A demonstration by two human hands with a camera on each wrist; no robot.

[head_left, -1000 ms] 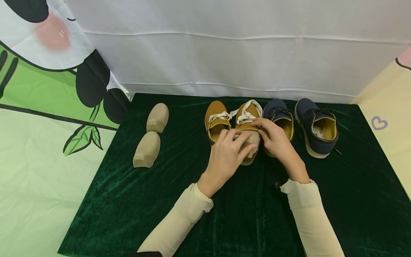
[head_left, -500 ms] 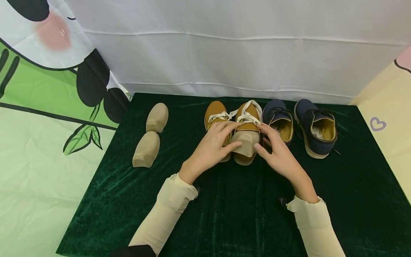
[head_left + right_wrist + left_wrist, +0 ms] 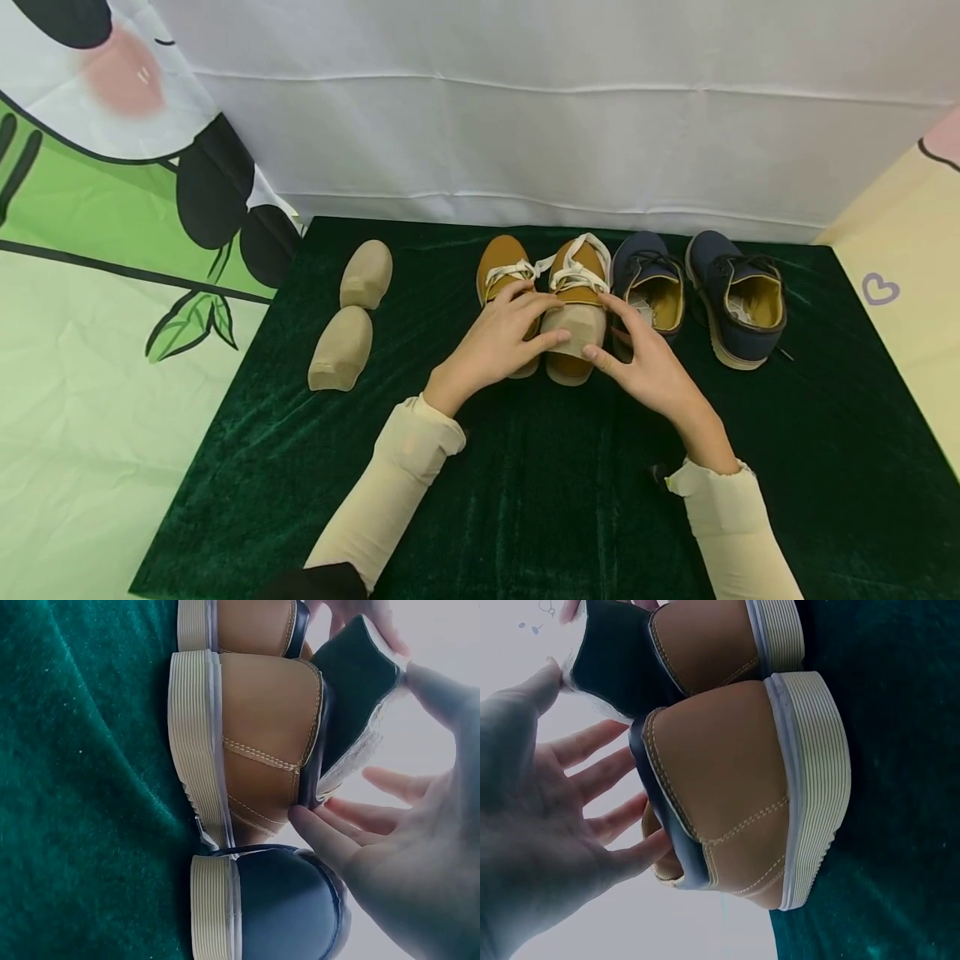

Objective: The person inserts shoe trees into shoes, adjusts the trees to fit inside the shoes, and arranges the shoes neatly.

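A beige moulded shoe insert (image 3: 576,323) sits with its front in the opening of the right-hand tan shoe (image 3: 574,367), its rear end tilted up above the heel. My left hand (image 3: 487,343) holds the insert's left side, thumb at its rear edge and fingers toward the tongue. On the other side, my right hand (image 3: 658,371) holds it with the thumb at the rear corner and fingers near the laces. From the right wrist, the insert's dark hollow underside (image 3: 358,679) shows above the collar. The left-hand tan shoe (image 3: 504,257) is partly behind my left hand.
Two navy shoes (image 3: 651,267) (image 3: 738,321) stand close on the right. Two more beige inserts (image 3: 366,275) (image 3: 341,350) lie end to end at the left. Dark green velvet cloth (image 3: 420,500) covers the table, with a white curtain (image 3: 480,142) behind.
My left hand has shifted left and down from over the insert, and my right hand has come lower. Both thumbs now meet its rear edge, which has risen slightly off the heel.
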